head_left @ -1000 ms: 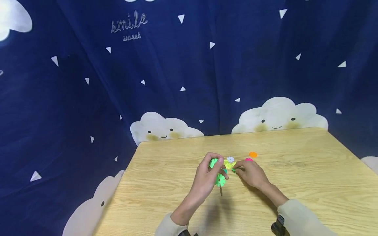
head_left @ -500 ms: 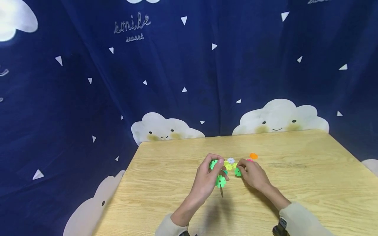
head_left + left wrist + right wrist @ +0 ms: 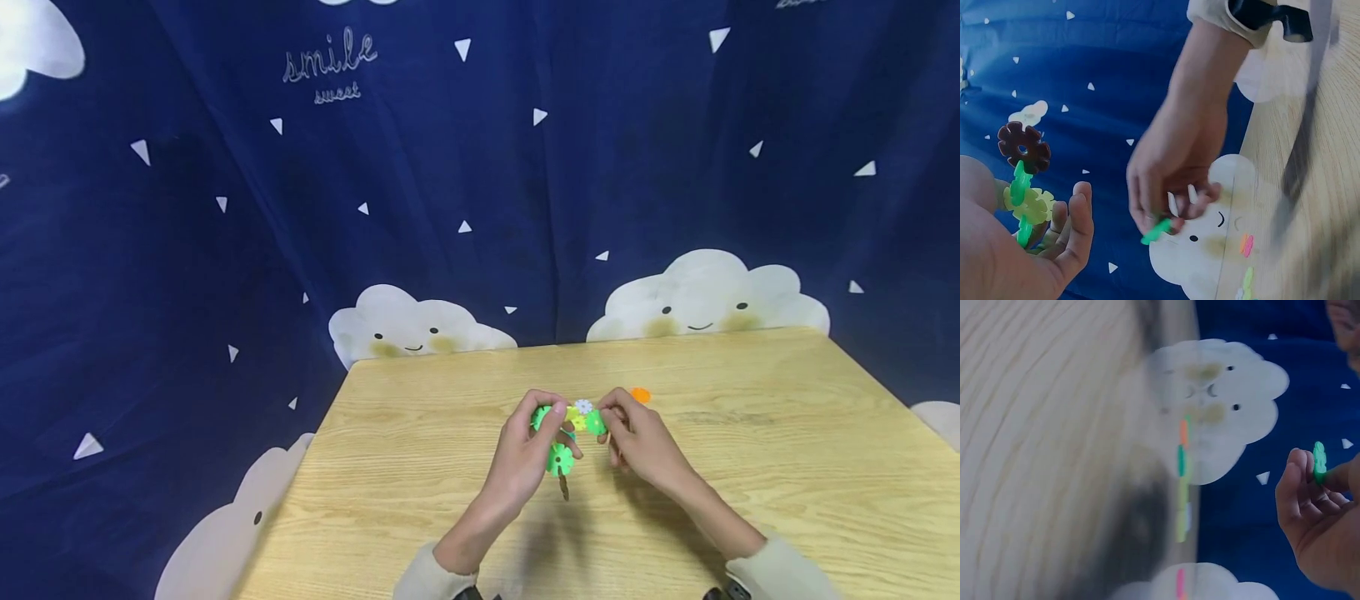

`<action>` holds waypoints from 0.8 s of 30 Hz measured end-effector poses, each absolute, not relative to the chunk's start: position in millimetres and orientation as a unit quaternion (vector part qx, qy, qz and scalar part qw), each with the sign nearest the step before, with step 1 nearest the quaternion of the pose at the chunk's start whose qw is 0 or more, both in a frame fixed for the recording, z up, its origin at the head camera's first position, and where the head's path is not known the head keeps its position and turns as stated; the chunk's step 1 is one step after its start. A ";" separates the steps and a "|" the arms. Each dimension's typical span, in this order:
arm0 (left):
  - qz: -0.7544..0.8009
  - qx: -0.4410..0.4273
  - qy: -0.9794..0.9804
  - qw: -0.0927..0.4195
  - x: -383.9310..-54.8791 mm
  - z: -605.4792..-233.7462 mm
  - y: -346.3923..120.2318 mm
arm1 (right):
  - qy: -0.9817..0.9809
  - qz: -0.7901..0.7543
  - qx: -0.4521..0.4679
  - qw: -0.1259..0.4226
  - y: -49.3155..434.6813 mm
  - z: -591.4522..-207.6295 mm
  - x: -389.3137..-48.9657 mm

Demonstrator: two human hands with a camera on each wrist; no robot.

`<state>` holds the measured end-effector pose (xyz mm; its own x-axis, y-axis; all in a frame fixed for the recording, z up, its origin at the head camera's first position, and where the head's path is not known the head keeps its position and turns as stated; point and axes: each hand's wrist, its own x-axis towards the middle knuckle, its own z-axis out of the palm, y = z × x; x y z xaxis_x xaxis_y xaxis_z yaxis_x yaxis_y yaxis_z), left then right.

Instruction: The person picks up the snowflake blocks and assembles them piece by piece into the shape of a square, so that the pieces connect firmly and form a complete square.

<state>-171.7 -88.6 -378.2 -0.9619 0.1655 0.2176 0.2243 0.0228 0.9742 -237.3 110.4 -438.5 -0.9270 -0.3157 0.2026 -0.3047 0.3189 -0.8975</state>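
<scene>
My left hand (image 3: 521, 446) holds a joined chain of notched plastic discs above the table. In the left wrist view the chain has a brown disc (image 3: 1024, 147) at its free end, then a green disc (image 3: 1020, 184) seen edge-on, a yellow-green disc (image 3: 1036, 206) and another green one partly hidden by the fingers. To its right, my right hand (image 3: 647, 442) pinches a single green disc (image 3: 595, 422) between thumb and fingers. That disc appears edge-on in the right wrist view and stands apart from the chain.
Loose discs lie on the wooden table (image 3: 450, 417) beyond the hands: a white one (image 3: 583, 406), yellow ones (image 3: 573, 417) and an orange one (image 3: 641, 395). A pink disc (image 3: 1248, 245) shows in the left wrist view. Behind the table hangs a blue curtain (image 3: 420, 167).
My right hand has picked up the green disc from beside the yellow ones and raised it, turning its face into view. The left hand keeps the chain in nearly the same place.
</scene>
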 end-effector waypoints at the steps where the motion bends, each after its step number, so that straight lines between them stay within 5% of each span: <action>1: -0.685 -0.136 -0.715 0.021 -171.6 -378.3 -88.5 | 0.804 -0.562 -0.195 0.008 111.4 -433.8 -234.3; 24: -0.681 -0.138 -0.719 0.010 -170.1 -376.7 -84.2 | 0.710 -0.675 -0.193 -0.049 117.1 -374.2 -197.7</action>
